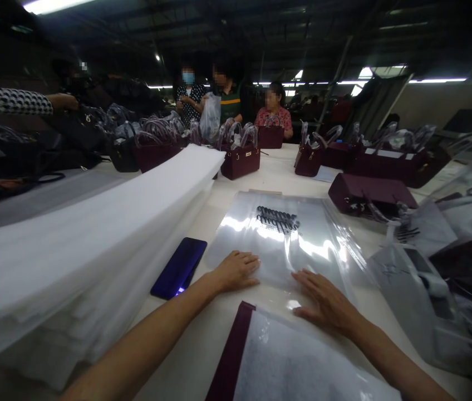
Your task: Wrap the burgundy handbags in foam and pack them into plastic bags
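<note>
My left hand (236,270) lies flat, fingers stretched out, on the near edge of a stack of clear plastic bags (286,239) printed with black lettering. My right hand (325,303) also rests flat and open on the same stack, a little nearer to me. Just in front of me lies a maroon handbag (230,356) wrapped in white tissue paper (298,367), partly under my right wrist. Neither hand holds anything.
A tall pile of white foam sheets (94,234) fills the left. A dark blue phone (178,267) lies beside it. Bagged handbags (440,278) crowd the right. Several maroon handbags (240,159) stand across the white table (278,172). Other people work at the far end and left.
</note>
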A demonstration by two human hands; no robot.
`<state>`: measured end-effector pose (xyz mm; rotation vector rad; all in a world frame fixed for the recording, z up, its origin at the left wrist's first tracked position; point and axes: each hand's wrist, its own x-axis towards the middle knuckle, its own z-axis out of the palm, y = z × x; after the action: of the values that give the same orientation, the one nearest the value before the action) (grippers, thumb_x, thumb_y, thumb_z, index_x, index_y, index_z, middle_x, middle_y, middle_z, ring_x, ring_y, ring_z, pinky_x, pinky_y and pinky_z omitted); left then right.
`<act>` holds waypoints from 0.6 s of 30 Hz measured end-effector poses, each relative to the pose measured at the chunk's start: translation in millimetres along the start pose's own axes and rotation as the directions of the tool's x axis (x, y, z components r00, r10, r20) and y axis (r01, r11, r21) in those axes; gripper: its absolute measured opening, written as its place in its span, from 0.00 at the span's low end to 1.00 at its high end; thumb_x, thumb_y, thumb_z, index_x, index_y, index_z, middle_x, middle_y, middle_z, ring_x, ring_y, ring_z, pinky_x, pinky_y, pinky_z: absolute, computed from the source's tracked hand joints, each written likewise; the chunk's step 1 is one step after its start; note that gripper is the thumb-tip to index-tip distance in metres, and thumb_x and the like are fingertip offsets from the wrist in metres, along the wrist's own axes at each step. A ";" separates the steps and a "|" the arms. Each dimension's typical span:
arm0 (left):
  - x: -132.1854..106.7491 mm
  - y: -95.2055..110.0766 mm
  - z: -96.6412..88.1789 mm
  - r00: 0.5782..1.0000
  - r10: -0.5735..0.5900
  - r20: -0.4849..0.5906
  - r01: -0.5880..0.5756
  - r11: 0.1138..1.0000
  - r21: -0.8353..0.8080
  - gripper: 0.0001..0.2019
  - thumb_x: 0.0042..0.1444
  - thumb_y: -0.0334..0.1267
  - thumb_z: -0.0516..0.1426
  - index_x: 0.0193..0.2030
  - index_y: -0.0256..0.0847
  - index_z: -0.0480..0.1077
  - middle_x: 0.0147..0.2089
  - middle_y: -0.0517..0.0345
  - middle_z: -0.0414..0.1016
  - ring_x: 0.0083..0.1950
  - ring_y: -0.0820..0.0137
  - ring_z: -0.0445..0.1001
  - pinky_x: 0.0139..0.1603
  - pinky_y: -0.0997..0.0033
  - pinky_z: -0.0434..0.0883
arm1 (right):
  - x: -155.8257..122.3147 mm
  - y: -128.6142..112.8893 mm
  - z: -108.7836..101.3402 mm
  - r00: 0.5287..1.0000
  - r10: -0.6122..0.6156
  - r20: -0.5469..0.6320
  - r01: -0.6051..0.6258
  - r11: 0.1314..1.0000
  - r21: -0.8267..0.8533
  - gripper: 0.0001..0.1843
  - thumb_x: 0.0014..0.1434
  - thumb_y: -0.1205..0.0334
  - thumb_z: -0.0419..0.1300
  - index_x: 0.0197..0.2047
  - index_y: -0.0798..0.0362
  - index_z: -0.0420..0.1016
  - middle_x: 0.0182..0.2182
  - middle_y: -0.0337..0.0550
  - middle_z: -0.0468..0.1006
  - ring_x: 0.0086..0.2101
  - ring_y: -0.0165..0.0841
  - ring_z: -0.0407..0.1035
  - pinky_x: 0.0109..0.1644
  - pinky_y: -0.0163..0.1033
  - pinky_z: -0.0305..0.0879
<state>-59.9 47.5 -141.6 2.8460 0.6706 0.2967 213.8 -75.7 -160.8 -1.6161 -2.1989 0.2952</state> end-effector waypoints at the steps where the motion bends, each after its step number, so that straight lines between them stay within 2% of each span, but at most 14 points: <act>1: -3.6 0.7 -2.4 1.000 0.024 0.017 -0.025 0.999 0.021 0.26 0.55 0.53 0.52 0.57 0.42 0.59 0.60 0.47 0.61 0.61 0.57 0.59 0.58 0.55 0.57 | -4.7 -0.1 3.9 0.999 -0.035 0.002 0.035 0.998 -0.050 0.31 0.50 0.46 0.60 0.55 0.51 0.66 0.55 0.51 0.65 0.55 0.49 0.57 0.57 0.60 0.53; 3: -11.6 4.5 -5.2 0.997 0.067 0.046 -0.070 0.996 0.061 0.31 0.52 0.57 0.52 0.59 0.42 0.57 0.62 0.45 0.58 0.63 0.55 0.55 0.59 0.53 0.54 | -11.0 1.9 12.0 0.993 -0.117 -0.023 0.112 0.979 -0.171 0.23 0.56 0.50 0.56 0.52 0.52 0.69 0.54 0.51 0.67 0.54 0.48 0.59 0.55 0.61 0.55; 5: -18.1 9.6 -3.7 0.994 0.090 0.061 -0.096 0.990 0.102 0.35 0.50 0.59 0.54 0.60 0.41 0.55 0.63 0.44 0.56 0.64 0.52 0.52 0.61 0.50 0.51 | -11.3 6.3 15.2 0.982 -0.175 -0.068 0.154 0.956 -0.250 0.16 0.61 0.56 0.50 0.47 0.52 0.72 0.50 0.49 0.71 0.52 0.45 0.63 0.54 0.57 0.60; 7: -21.4 14.0 0.9 0.994 0.087 0.059 -0.095 0.985 0.144 0.31 0.53 0.55 0.53 0.59 0.40 0.56 0.62 0.43 0.57 0.63 0.50 0.52 0.60 0.46 0.51 | -6.1 10.3 10.0 0.976 -0.197 -0.097 0.165 0.949 -0.269 0.15 0.63 0.59 0.47 0.42 0.51 0.74 0.45 0.46 0.74 0.49 0.40 0.66 0.53 0.51 0.63; 9: -21.2 16.6 5.9 0.996 0.070 0.046 -0.077 0.980 0.184 0.22 0.60 0.46 0.48 0.58 0.38 0.57 0.60 0.43 0.60 0.61 0.51 0.57 0.59 0.47 0.54 | 1.4 10.2 -1.6 0.975 -0.188 -0.115 0.151 0.950 -0.275 0.16 0.63 0.59 0.45 0.39 0.51 0.74 0.41 0.44 0.76 0.45 0.35 0.70 0.49 0.43 0.67; 11: -18.5 17.8 8.5 0.998 0.056 0.033 -0.062 0.974 0.218 0.17 0.62 0.35 0.44 0.57 0.37 0.58 0.58 0.44 0.63 0.58 0.54 0.61 0.56 0.51 0.59 | 7.3 3.7 -13.0 0.974 -0.175 -0.141 0.127 0.946 -0.297 0.16 0.64 0.59 0.45 0.40 0.52 0.74 0.40 0.45 0.77 0.41 0.34 0.71 0.45 0.40 0.69; 13: -14.3 18.4 7.6 0.998 0.053 0.030 -0.059 0.968 0.243 0.18 0.60 0.30 0.43 0.57 0.36 0.56 0.54 0.44 0.66 0.55 0.57 0.65 0.52 0.55 0.64 | 9.6 -7.4 -17.7 0.967 -0.197 -0.164 0.127 0.925 -0.359 0.19 0.62 0.53 0.48 0.46 0.55 0.71 0.44 0.50 0.75 0.42 0.39 0.71 0.45 0.47 0.69; 15: -9.7 19.1 3.0 0.998 0.049 0.031 -0.056 0.963 0.264 0.18 0.60 0.28 0.43 0.57 0.35 0.55 0.48 0.46 0.70 0.48 0.60 0.70 0.45 0.60 0.69 | 8.8 -17.4 -14.0 0.943 -0.293 -0.161 0.189 0.865 -0.466 0.27 0.59 0.47 0.50 0.54 0.59 0.65 0.48 0.54 0.72 0.44 0.44 0.69 0.45 0.53 0.68; 16: -7.6 19.5 -0.3 0.999 0.044 0.030 -0.050 0.960 0.275 0.19 0.59 0.27 0.43 0.57 0.34 0.54 0.46 0.47 0.71 0.44 0.62 0.71 0.41 0.62 0.70 | 7.7 -19.6 -10.2 0.921 -0.352 -0.167 0.220 0.825 -0.521 0.28 0.59 0.49 0.50 0.55 0.59 0.62 0.47 0.54 0.72 0.43 0.44 0.70 0.45 0.53 0.68; 18: -5.7 20.0 -7.9 0.999 0.032 0.018 -0.036 0.954 0.298 0.21 0.57 0.26 0.44 0.58 0.34 0.52 0.44 0.48 0.71 0.40 0.66 0.72 0.38 0.65 0.71 | 5.9 -16.2 -3.2 0.866 -0.454 -0.208 0.253 0.758 -0.602 0.18 0.62 0.60 0.47 0.51 0.59 0.65 0.39 0.50 0.76 0.36 0.38 0.72 0.41 0.46 0.70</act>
<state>-58.5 28.5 -130.0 3.1458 0.7201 0.1963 199.7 -75.4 -150.4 -1.2973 -2.3600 -0.7640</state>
